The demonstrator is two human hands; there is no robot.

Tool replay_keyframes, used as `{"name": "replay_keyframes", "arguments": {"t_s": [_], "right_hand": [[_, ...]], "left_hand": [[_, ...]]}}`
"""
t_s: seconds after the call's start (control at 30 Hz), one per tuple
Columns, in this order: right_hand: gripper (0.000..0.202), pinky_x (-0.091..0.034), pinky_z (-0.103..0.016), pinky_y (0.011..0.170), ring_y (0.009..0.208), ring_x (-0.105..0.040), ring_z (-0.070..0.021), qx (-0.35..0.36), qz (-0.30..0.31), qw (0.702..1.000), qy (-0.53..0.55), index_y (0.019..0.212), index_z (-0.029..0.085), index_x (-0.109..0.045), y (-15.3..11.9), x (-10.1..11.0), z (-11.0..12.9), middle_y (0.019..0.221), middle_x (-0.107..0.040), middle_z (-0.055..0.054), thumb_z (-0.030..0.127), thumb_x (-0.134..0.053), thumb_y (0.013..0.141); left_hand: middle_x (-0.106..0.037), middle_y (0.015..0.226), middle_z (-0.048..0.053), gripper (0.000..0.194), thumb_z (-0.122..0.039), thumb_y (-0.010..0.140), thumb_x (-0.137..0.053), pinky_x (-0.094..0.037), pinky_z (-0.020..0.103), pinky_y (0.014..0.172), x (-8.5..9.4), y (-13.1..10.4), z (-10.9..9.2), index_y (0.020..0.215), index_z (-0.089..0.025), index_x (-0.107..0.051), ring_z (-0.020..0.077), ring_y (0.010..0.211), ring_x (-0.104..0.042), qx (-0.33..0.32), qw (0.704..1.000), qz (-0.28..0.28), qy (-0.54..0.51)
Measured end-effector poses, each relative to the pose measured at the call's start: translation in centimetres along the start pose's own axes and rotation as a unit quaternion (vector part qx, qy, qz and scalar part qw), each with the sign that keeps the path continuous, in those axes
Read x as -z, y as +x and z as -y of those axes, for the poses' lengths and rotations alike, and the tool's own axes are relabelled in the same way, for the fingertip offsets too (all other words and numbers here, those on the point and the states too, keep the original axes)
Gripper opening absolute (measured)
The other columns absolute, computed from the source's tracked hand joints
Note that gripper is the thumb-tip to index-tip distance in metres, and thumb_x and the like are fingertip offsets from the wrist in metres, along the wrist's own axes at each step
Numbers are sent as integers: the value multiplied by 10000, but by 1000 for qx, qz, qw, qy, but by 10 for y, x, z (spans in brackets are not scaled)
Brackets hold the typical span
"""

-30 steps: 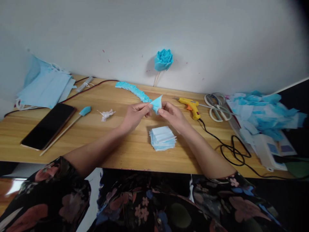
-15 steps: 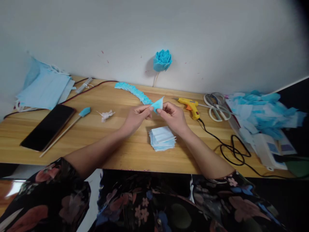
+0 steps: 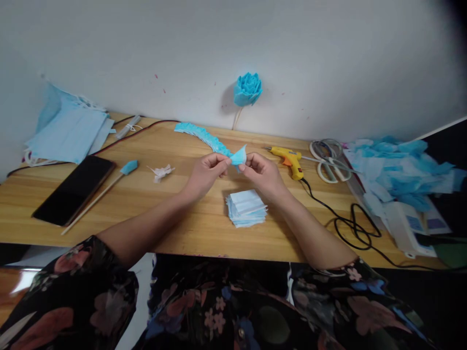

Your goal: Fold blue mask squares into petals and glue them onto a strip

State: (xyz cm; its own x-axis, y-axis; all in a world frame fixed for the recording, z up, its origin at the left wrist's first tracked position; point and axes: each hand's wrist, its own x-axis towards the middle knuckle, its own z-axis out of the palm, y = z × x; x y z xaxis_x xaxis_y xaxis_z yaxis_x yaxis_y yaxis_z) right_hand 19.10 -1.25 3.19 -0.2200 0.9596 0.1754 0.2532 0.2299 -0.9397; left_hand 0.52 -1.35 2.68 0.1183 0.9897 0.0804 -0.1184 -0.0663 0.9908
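Between my two hands is a small folded piece of blue mask fabric (image 3: 239,156), its free edge curling upward. My left hand (image 3: 210,171) pinches its left side, with thumb and index finger pressed together. The right side is gripped by my right hand (image 3: 261,171), also closed in a pinch. A row of overlapping folded blue pieces (image 3: 200,136) lies on the table behind, running up to the held one. Just below my right hand sits a stack of cut light-blue squares (image 3: 247,209).
A blue fabric flower (image 3: 248,89) on a stick leans against the wall. To the right lie a yellow glue gun (image 3: 290,158), scissors (image 3: 328,172) and blue scraps (image 3: 397,170). On the left are masks (image 3: 69,129), a phone (image 3: 75,189) and a stick with a blue tip (image 3: 98,199).
The held piece's pointed upper corner has bent into a curl, and the piece looks rounder. Both hands keep their pinch in nearly the same place.
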Motion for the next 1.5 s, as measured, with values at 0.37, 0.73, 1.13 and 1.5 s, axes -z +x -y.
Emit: {"name": "replay_keyframes", "arguments": {"t_s": [0.37,0.73,1.13,1.5], "right_hand": [[278,-510,-340,818,885,-614,-176,8,-6,1000,24,970,224,-658,0,1,2,936,-673,-14,444,-757,831],[388,-536,-354,775,793,-589,-170,1,-25,999,29,1194,252,-660,-1,2,-1,863,-627,9,349,-728,825],[489,-551,-358,787,796,-606,-174,-4,5,999,39,1240,273,-654,0,1,-4,860,-631,10,479,-790,818],[471,-541,-357,792,810,-608,-175,0,13,999,33,1257,263,-665,-1,1,-5,885,-650,2,423,-765,826]], "left_hand": [[-589,612,-26,226,-387,777,-758,-455,260,613,-1,-1,1,706,-188,-677,104,596,-514,-4,1000,-16,-11],[-584,618,-22,310,-460,836,-748,-456,261,619,-2,-3,1,718,-186,-664,105,594,-519,-3,1000,5,-18],[-586,638,-34,227,-368,748,-803,-423,237,565,-2,1,3,741,-185,-668,85,569,-482,18,1000,7,-19],[-547,580,-39,206,-313,820,-752,-400,254,589,-1,0,-1,696,-189,-644,99,562,-475,20,1000,5,1]]}}
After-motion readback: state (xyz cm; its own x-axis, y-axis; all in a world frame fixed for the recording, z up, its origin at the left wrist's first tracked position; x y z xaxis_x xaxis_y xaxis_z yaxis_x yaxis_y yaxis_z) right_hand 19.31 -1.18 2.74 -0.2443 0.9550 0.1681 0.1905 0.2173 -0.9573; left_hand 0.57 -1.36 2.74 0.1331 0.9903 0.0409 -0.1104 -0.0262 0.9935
